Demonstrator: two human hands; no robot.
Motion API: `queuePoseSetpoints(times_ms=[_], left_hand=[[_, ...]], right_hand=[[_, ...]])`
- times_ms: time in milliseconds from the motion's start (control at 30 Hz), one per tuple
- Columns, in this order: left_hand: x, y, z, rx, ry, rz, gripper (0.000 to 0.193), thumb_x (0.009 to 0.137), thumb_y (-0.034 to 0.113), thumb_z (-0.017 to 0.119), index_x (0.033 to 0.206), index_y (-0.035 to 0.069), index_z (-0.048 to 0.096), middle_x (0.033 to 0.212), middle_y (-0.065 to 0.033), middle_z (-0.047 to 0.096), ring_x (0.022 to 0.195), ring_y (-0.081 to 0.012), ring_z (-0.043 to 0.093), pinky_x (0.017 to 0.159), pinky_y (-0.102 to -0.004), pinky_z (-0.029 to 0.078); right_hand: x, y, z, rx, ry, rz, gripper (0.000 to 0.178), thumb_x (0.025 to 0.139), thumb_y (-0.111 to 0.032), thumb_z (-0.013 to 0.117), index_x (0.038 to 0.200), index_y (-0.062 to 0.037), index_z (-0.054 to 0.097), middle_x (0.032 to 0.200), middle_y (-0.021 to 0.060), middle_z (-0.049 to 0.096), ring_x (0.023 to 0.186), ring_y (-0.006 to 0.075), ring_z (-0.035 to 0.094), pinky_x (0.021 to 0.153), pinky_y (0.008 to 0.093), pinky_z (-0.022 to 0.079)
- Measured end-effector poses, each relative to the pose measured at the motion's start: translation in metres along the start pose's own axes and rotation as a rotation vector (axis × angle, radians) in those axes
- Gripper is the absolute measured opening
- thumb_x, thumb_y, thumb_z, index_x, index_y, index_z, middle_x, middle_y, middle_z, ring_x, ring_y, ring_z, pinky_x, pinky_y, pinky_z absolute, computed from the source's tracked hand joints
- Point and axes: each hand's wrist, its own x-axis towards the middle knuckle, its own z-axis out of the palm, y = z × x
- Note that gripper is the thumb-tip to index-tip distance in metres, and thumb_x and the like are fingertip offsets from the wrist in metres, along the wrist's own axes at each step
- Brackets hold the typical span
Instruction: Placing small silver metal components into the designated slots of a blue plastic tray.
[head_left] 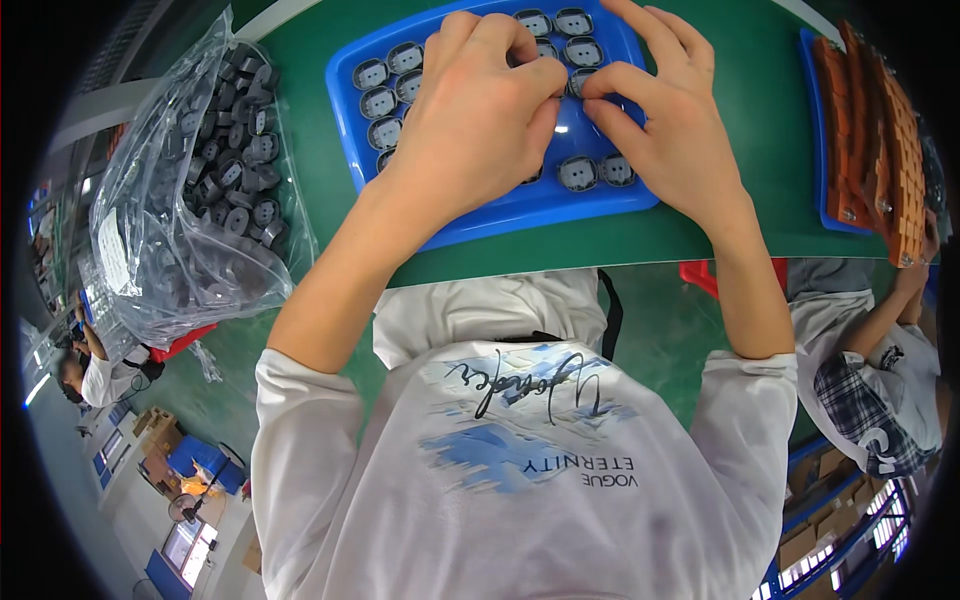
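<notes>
A blue tray [520, 212] lies on the green table with several small grey oval parts in it, each showing a pale face with small holes. My left hand [475, 110] is over the middle of the tray, its fingers curled and closed; whatever they hold is hidden behind them. Just right of it, my right hand [672, 115] reaches over the tray's right side. Its thumb and forefinger are bent and apart, with the forefinger tip beside a grey part [577, 80]. Two more grey parts [578, 173] sit near the tray's front right, below the hands.
A clear plastic bag [150, 230] full of dark grey round parts stands at the table's left. Brown slatted strips [868, 140] are stacked in another blue tray [815, 110] at the right. A co-worker's arm [885, 315] reaches toward that stack.
</notes>
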Motion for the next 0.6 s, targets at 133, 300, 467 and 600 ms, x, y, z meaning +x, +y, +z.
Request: queuePoseSetpoints(times_ms=[133,300,467,600], left_hand=[[-0.009,-0.007,0.007,0.074,-0.019,-0.043,0.015,0.079,0.007,0.078,0.094,0.008,0.075,0.107,-0.0085,0.062,0.106,-0.0308,0.057,0.091,-0.0409,0.05],[-0.011,-0.004,-0.015,-0.007,0.111,-0.043,0.022,0.075,0.011,0.081,0.095,0.01,0.074,0.104,-0.0077,0.062,0.101,-0.0313,0.056,0.088,-0.0407,0.049],[-0.051,-0.041,-0.063,0.12,0.417,-0.291,0.019,0.081,0.003,0.075,0.1,0.006,0.073,0.097,-0.0099,0.069,0.09,-0.0254,0.067,0.076,-0.0339,0.054],[-0.103,-0.078,-0.111,0.432,0.331,-0.589,0.032,0.082,0.01,0.073,0.113,0.003,0.069,0.11,-0.0175,0.066,0.109,-0.0365,0.06,0.091,-0.0481,0.051]], right_hand=[[0.002,0.003,0.004,0.105,0.009,0.019,0.015,0.08,-0.007,0.075,0.094,-0.0055,0.073,0.147,0.0261,0.048,0.135,0.0488,0.039,0.114,0.0557,0.031],[0.0,0.024,0.016,-0.025,0.1,-0.126,0.028,0.079,-0.011,0.079,0.106,-0.0096,0.071,0.151,0.0119,0.053,0.139,0.0353,0.045,0.115,0.0434,0.034],[-0.016,0.047,0.009,0.253,0.248,0.147,0.023,0.089,-0.005,0.074,0.111,-0.0042,0.071,0.147,0.0156,0.056,0.135,0.0277,0.05,0.112,0.0382,0.038],[-0.016,0.059,0.018,0.444,0.343,0.239,0.019,0.1,-0.004,0.063,0.118,0.0016,0.065,0.145,0.0153,0.058,0.129,0.0205,0.055,0.107,0.031,0.044]])
